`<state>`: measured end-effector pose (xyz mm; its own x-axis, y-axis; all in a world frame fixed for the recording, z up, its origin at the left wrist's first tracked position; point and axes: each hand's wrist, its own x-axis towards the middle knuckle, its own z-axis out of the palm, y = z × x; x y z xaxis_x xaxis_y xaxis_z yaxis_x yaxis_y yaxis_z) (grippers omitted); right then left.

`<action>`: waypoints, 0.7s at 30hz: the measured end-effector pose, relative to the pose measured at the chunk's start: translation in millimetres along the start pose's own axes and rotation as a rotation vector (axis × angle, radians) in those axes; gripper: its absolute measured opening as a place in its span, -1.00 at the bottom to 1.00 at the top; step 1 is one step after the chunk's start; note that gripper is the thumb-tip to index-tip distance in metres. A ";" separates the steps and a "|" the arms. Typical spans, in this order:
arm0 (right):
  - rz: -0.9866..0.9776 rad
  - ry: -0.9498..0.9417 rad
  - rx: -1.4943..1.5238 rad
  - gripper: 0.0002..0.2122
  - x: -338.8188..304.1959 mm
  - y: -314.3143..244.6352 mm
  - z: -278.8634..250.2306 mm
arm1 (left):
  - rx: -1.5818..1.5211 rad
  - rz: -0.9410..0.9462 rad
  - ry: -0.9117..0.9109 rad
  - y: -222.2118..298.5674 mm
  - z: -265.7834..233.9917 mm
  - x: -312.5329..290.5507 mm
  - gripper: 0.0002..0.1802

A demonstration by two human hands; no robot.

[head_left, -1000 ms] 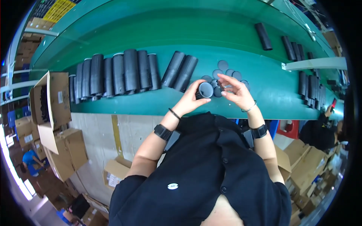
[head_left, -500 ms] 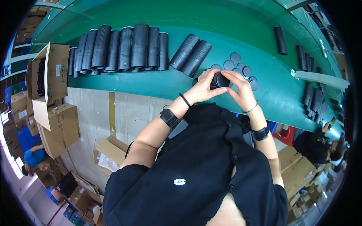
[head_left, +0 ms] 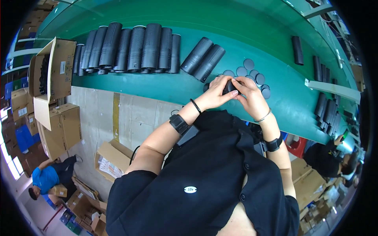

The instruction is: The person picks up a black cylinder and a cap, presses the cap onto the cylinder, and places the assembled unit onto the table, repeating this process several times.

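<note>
Over the table's near edge, my left hand [head_left: 217, 93] is wrapped round a black cylinder [head_left: 229, 87], whose other end pokes out past the knuckles on the left. My right hand [head_left: 251, 95] closes its fingers and thumb on the right-hand end of the same cylinder. Both thumbs nearly meet there, and the fingers hide most of that end face. Beyond my hands lie several loose round black caps [head_left: 248, 64], some overlapping. Two textured black cylinders [head_left: 208, 62] lie slanted side by side just left of the caps.
On the green table [head_left: 130, 83], a row of several black cylinders [head_left: 151, 47] runs along the left. More cylinders [head_left: 298, 50] lie at the right, near a pale metal bracket [head_left: 332, 89]. An open carton [head_left: 62, 72] stands at the left end. Co-workers [head_left: 48, 177] are at both sides.
My fingers have closed further over the cylinder's right end, covering the round face that showed before. The co-worker at the left has come further into view, carrying a small box.
</note>
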<state>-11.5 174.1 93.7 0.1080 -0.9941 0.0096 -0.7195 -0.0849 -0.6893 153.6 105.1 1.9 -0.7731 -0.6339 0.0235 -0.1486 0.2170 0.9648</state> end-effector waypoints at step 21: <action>0.508 -0.315 0.915 -0.58 12.9 61.7 40.4 | -0.017 -0.057 0.260 -2.9 13.7 -20.0 -0.02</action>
<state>-26.8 158.7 22.0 0.2072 -0.8262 -0.5238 0.0387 0.5419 -0.8395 161.0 127.3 -5.0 -0.5790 -0.8147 0.0332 -0.1756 0.1644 0.9706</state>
